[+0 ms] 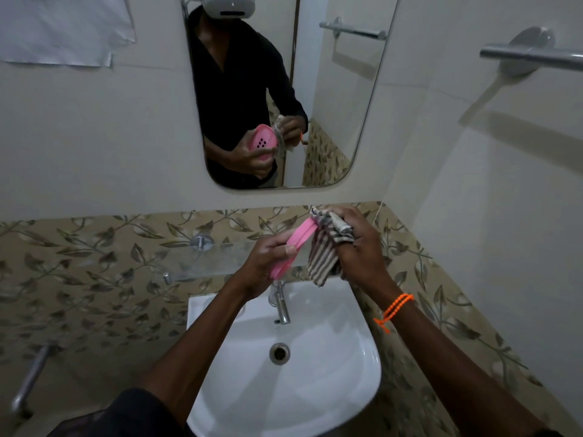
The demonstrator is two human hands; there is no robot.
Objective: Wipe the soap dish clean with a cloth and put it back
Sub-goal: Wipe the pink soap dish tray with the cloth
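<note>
Left fingers: the left hand (268,263) is curled round the lower end of the pink soap dish (295,247), thumb laid across its rim; the dish is gripped edge-on, tilted up toward the right.
Right fingers: the right hand (356,247) is bunched round a striped cloth (325,250), which is pressed against the upper end of the dish.
Dish position: held in mid-air at the centre of the frame, above the tap (281,305) and the white washbasin (347,389), just in front of the glass shelf (202,263).
Dish handling: judged light and stiff, moulded plastic, likely slick if wet; drain holes are seen in its mirror (331,89) reflection. A hold by the long rims, as now, is judged safest, leaving the tray face free.
Cloth handling: soft and limp; a loose tail hangs below the hand, so wadding it is judged best.
Wrist: an orange bead bracelet (398,305) is worn on the right wrist.
Writing: no brand, label or lettering can be read on the dish or cloth; a faint round mark on the white sheet (63,29) at upper left is illegible.
</note>
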